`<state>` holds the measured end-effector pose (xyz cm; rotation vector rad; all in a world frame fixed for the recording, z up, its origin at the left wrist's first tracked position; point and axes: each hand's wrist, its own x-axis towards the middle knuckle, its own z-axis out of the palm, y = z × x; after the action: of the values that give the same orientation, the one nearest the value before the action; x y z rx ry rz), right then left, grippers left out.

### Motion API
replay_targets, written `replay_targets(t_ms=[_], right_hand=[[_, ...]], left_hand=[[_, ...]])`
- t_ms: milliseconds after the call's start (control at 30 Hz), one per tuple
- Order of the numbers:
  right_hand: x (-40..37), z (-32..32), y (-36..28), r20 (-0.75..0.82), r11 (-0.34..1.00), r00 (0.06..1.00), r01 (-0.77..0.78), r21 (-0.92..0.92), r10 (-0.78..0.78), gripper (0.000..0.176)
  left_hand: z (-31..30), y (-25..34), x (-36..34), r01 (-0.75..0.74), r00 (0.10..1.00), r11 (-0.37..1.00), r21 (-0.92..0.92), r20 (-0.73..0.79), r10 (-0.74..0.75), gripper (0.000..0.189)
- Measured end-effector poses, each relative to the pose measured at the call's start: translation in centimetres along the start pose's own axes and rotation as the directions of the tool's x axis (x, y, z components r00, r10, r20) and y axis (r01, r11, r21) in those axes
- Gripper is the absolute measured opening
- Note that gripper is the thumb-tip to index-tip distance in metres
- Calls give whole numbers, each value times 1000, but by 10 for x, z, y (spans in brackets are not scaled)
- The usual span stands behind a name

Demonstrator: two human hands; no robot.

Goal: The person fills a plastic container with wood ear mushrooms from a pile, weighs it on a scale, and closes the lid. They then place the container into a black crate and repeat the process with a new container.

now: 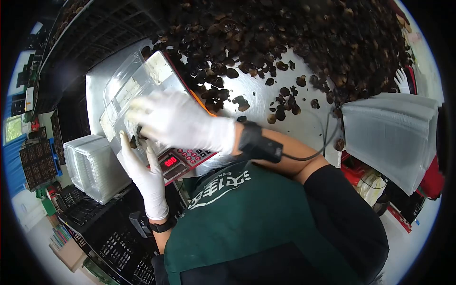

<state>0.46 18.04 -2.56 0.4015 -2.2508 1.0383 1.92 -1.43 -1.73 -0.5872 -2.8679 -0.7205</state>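
A clear plastic clamshell box (124,90) stands on the metal table with its lid side raised. White-gloved, my left hand (141,178) grips the near end of the box, thumb and fingers apart around its corner. Over the box is my right hand (178,118), also gloved and smeared by motion; its fingers hide much of the inside, and whether they hold anything does not show. A few dark pieces show in the box between the hands. Beside and partly beneath them, a red-edged scale (189,156) shows red digits that look like zeros.
Dark mushroom-like caps (266,33) heap across the far side of the metal table (251,90), some scattered nearer. Stacked clear boxes (92,166) stand at left, more clear trays (389,135) at right. Black crates (118,247) lie lower left. Another person's gloved hand (402,80) shows far right.
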Motion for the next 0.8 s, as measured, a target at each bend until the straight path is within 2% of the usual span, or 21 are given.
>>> replay_targets(t_ms=[67,133,200,267,300,433,533,567,733,800], right_hand=[[-22,-21,38,-93,999,995,-34,-17,32,36],[-47,-46,63,70,944,961,-245,-221,266,46],[-83,-52,84,196,904,938,-197,-379,287,62],[-96,-44,95,288,889,908,-161,-429,304,68],[-97,-43,99,329,879,889,-146,-453,317,72],[-69,-14,126,238,864,920,-169,-474,311,71],[-49,7,141,335,863,868,-183,-472,367,73],[-45,11,145,379,864,849,-160,-478,367,72],[-56,5,149,362,898,893,-94,-429,266,27],[-67,-12,146,315,916,909,-147,-373,274,23]], left_hand=[[-1,5,-1,22,1000,1000,-20,0,-22,61],[-1,6,-1,16,1000,999,-45,-4,-16,60],[1,5,-1,-10,999,998,-64,-31,8,61],[2,5,0,-87,994,996,-15,-66,86,64],[2,1,-1,-58,998,998,-24,-42,57,63],[1,4,1,-109,992,992,58,-49,112,62],[1,8,2,-84,996,996,34,-34,85,62],[0,8,2,-76,997,996,39,-25,77,62],[2,1,1,-97,995,993,63,-9,97,60],[1,0,0,-70,998,996,54,2,70,58]])
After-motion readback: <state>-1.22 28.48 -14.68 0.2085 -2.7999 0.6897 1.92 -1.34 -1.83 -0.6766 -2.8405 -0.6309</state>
